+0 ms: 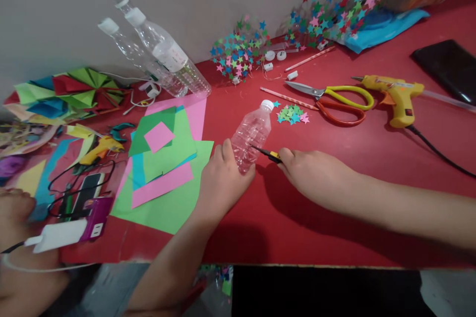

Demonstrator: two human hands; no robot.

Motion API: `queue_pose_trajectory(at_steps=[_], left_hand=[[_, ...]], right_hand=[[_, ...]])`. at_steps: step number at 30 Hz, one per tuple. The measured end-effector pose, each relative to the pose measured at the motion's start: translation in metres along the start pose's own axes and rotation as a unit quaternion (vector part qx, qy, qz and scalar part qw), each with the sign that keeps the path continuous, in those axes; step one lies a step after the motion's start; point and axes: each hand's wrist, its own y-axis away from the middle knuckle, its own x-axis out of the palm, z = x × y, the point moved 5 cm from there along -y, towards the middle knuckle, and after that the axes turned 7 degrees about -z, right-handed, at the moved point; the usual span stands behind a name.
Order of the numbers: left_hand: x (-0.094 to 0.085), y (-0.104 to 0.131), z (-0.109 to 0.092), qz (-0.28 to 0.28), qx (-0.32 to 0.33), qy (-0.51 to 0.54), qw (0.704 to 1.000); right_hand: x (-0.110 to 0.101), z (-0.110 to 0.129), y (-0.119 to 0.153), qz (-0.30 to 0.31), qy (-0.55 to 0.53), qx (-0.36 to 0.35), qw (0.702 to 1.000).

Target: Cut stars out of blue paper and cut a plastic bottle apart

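Note:
My left hand (pixel 223 176) is closed round the lower part of a small clear plastic bottle (pixel 256 126) with a white cap, tilted on the red table. In my right hand (pixel 310 171) is a utility knife (pixel 268 152) with a thin dark pointed end and a yellow-and-black handle. Its tip meets the bottle's side; whether it has gone through the plastic I cannot tell. Just beyond the bottle's neck lies a small pile of paper stars (pixel 292 114) in green, blue and pink.
Scissors (pixel 327 96), a yellow glue gun (pixel 397 94) and a black phone (pixel 448 69) lie right. Coloured paper sheets (pixel 169 158) are left, with two large bottles (pixel 163 52) behind. Star-covered decorations (pixel 240 54) stand by the wall. Another person's hand (pixel 15 208) rests far left.

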Motion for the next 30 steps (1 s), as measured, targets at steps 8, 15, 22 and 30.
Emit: queue_pose_trajectory(at_steps=[8, 15, 22, 30], left_hand=[[0.004, 0.001, 0.001, -0.022, 0.009, -0.004, 1.000], [0.002, 0.007, -0.008, -0.034, 0.034, -0.037, 0.998], [0.000, 0.002, -0.001, -0.020, 0.022, 0.011, 0.999], [-0.003, -0.010, 0.012, 0.009, 0.016, 0.087, 0.996]], right_hand=[[-0.019, 0.012, -0.001, -0.003, 0.087, -0.108, 0.990], [-0.043, 0.029, -0.006, 0.140, 0.111, -0.099, 0.979], [-0.022, 0.015, -0.008, 0.109, 0.074, -0.060, 0.989], [-0.039, 0.031, -0.015, 0.138, 0.122, -0.090, 0.979]])
